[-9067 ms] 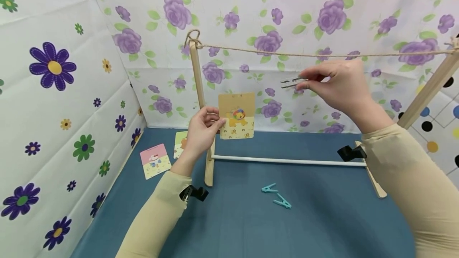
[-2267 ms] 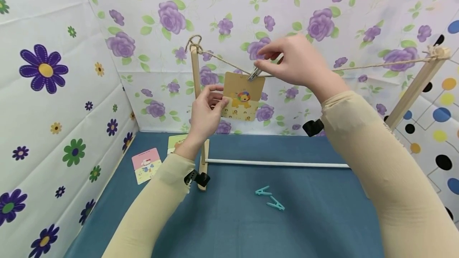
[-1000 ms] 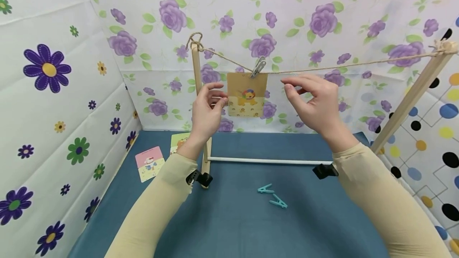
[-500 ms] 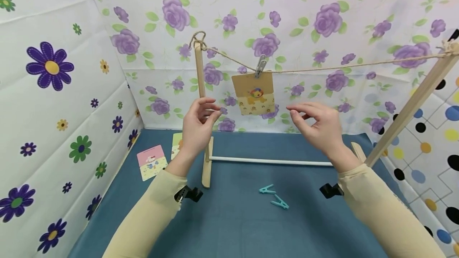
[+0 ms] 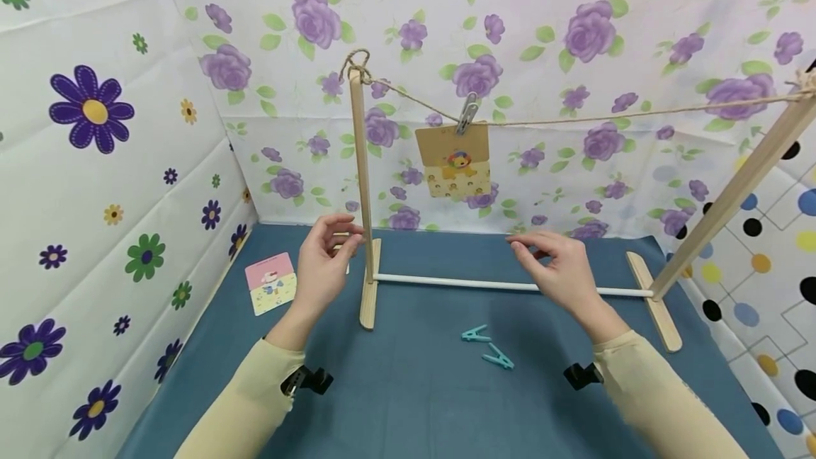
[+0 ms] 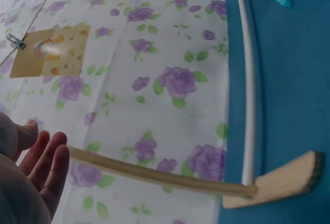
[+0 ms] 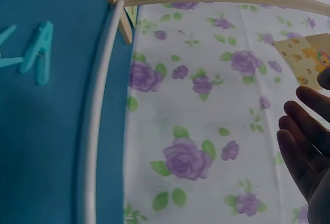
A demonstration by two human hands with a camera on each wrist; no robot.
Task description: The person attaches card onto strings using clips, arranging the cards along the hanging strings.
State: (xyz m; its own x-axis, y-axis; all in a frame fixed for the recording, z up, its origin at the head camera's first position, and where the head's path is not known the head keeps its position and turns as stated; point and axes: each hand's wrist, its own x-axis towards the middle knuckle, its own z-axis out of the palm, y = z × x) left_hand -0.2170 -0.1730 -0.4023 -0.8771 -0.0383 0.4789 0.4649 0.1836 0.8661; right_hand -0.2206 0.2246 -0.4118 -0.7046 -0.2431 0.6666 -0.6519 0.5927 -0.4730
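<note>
A tan card with a lion picture point(image 5: 457, 161) hangs from the twine point(image 5: 593, 119), held by a metal clothespin point(image 5: 467, 113). My left hand point(image 5: 325, 261), fingers loosely bent and holding nothing, is beside the left wooden post point(image 5: 361, 168). Below and right of the hung card, my right hand point(image 5: 557, 268) is in the air with relaxed fingers and nothing in them. In the right wrist view its fingers point(image 7: 304, 131) overlap the side near the card point(image 7: 304, 59). Two teal clothespins point(image 5: 476, 333) lie on the blue tabletop between the hands.
A pink and yellow card point(image 5: 271, 283) lies flat at the left; a second card point(image 5: 344, 250) is mostly hidden behind my left hand. A white rod point(image 5: 459, 282) joins the rack's two wooden feet point(image 5: 654, 303). Flowered cloth point(image 5: 287, 91) covers the back wall.
My right hand clipped the lion card to the twine with the metal clothespin, then let go and came down. My left hand released the card and moved down left.
</note>
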